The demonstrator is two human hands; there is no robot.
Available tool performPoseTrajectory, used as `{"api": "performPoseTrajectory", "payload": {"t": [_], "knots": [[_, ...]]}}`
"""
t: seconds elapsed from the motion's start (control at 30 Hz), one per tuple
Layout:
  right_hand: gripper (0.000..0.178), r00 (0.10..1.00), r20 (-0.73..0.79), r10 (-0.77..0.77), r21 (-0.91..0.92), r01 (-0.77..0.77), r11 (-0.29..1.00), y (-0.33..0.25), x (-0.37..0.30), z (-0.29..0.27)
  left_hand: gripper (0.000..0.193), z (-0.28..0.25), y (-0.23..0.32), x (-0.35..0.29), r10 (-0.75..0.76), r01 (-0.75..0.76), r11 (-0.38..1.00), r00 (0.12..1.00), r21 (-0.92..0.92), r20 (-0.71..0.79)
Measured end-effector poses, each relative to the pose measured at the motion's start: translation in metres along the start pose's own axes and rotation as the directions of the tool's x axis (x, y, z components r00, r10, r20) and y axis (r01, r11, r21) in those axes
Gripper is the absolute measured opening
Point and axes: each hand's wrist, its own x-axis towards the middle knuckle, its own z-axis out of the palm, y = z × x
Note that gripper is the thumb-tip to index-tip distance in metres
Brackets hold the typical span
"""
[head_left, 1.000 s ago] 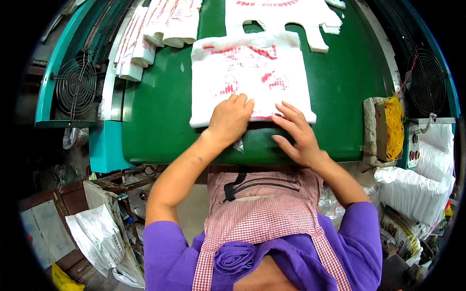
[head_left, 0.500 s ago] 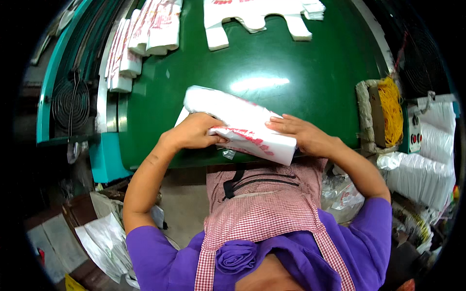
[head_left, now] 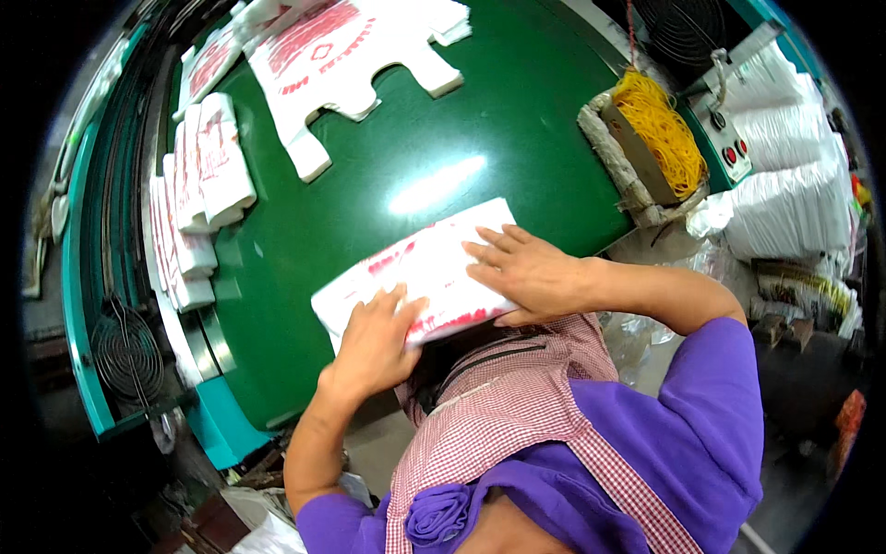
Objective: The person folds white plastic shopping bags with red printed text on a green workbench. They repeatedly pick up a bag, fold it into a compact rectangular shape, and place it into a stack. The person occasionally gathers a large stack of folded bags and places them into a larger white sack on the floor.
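In the head view, the folded white plastic-film bundle with red print [head_left: 426, 273] lies under the fingers. Uneven pressure could make its slick layers slide or spring open, perhaps over the near edge of the glossy green tabletop [head_left: 526, 138] beyond the fingertips. The left hand's [head_left: 374, 340] fingers, slightly spread, touch its left part; the right hand's [head_left: 528, 274], parted, lie flat on its right end.

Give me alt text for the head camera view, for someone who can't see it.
The left hand and right hand rest on a folded white bundle with red print, at the near edge of a green table. White bags lie toward the far left; yellow bands fill a box at right.
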Motion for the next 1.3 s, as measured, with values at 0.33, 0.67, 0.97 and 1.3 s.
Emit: {"api": "performPoseTrajectory", "payload": {"t": [0.33,0.67,0.97,1.3], "knots": [[0.021,0.885,-0.274,0.375,0.157,-0.344,0.926,0.063,0.016,-0.004,0.045,0.013,-0.055,0.032,0.021,-0.015,1.0,0.916,0.019,-0.401],[0.014,0.491,-0.746,0.45,-0.016,-0.689,0.725,0.119,-0.094,-0.08,0.038,0.021,-0.016,0.01,-0.214,0.189,0.796,0.977,-0.576,0.025],[0.044,0.609,-0.487,0.626,-0.161,-0.767,0.622,0.199,0.038,-0.077,0.06,0.041,-0.036,-0.045,-0.559,-0.127,0.326,0.773,-0.937,-0.299],[0.023,0.863,-0.417,0.284,0.594,0.022,0.804,0.047,0.078,-0.049,0.041,-0.001,-0.009,0.082,-0.297,-0.522,-0.19,0.838,-0.831,-0.458]]}}
